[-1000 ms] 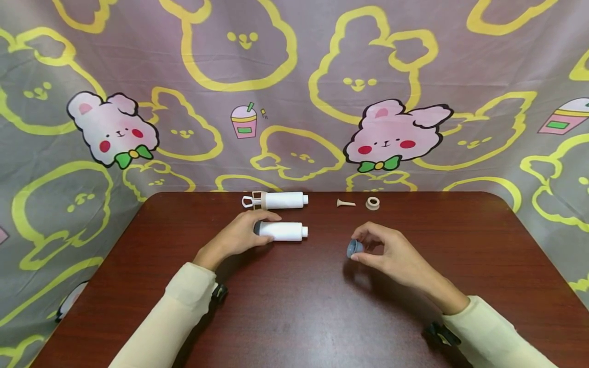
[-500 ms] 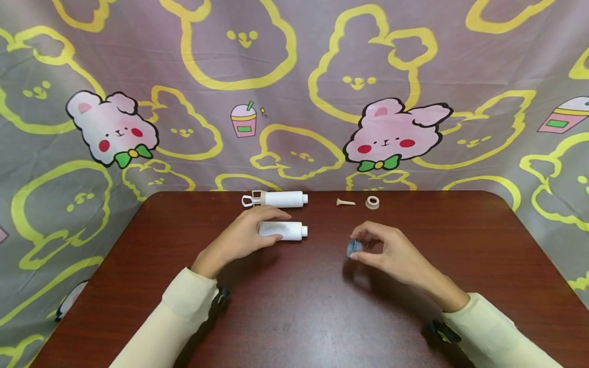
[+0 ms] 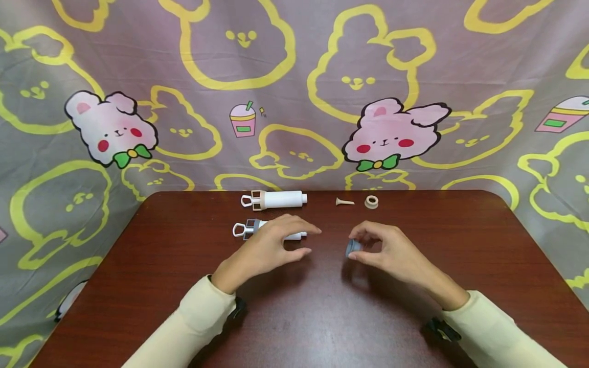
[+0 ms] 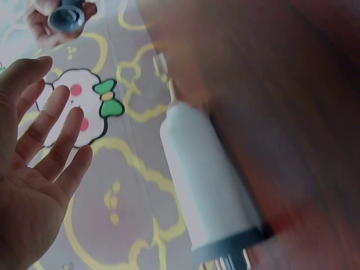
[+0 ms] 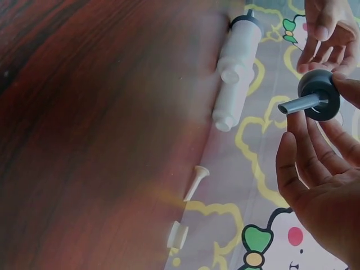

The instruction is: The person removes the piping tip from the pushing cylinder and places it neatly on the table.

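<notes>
Between thumb and fingers my right hand (image 3: 391, 250) pinches a blue-grey ring cap with a thin slanted spout (image 5: 319, 97), held above the table. My left hand (image 3: 271, 248) is raised, fingers spread and relaxed, holding nothing. Behind and partly hidden by it lies a white syringe-like barrel with a grey collar and looped plunger handle (image 3: 240, 230); the left wrist view shows its white body (image 4: 205, 174). The left fingers point toward the right hand, with a gap between the two hands.
A second white syringe-like barrel (image 3: 282, 199) with a beige collar lies along the far table edge. To its right are a small beige flared nozzle (image 3: 345, 202) and a beige ring cap (image 3: 371, 203). A patterned cloth (image 3: 294, 148) hangs behind the wooden table (image 3: 313, 317).
My left hand has let go of the grey-collared barrel and moved right, toward the right hand, uncovering its looped handle. The right hand still pinches the cap, almost unmoved.
</notes>
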Tool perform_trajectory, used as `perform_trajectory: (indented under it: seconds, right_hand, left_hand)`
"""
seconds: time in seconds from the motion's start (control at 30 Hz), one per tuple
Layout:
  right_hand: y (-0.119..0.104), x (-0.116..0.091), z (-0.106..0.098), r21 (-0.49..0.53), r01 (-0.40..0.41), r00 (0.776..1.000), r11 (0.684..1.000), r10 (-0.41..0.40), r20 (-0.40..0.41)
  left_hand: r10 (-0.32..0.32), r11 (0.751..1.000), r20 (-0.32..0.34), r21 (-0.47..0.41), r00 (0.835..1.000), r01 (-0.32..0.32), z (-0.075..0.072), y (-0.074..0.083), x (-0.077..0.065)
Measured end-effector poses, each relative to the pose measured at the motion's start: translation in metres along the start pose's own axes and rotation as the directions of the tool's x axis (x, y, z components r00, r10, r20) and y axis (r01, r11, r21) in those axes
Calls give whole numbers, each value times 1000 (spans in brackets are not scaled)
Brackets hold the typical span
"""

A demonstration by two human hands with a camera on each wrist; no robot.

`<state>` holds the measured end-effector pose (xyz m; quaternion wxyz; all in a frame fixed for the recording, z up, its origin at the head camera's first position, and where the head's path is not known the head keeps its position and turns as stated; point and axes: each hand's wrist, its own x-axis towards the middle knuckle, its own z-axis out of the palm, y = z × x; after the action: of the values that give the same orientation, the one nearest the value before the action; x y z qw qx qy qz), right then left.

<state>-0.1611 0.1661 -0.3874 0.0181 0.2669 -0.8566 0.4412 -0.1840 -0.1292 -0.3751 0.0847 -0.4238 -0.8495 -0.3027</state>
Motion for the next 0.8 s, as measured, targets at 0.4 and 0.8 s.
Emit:
perform_trajectory:
  seconds: [0.4, 0.8]
  right_hand:
    - [-3, 1, -1, 11, -5, 1000, 1000, 5, 13]
    - [-4, 1, -2, 26, -12, 1000, 1000, 11, 26]
  left_hand:
    - [76, 995, 10, -63, 997, -76, 30, 16, 14]
    - [69, 996, 16, -65, 997, -68, 42, 24, 20]
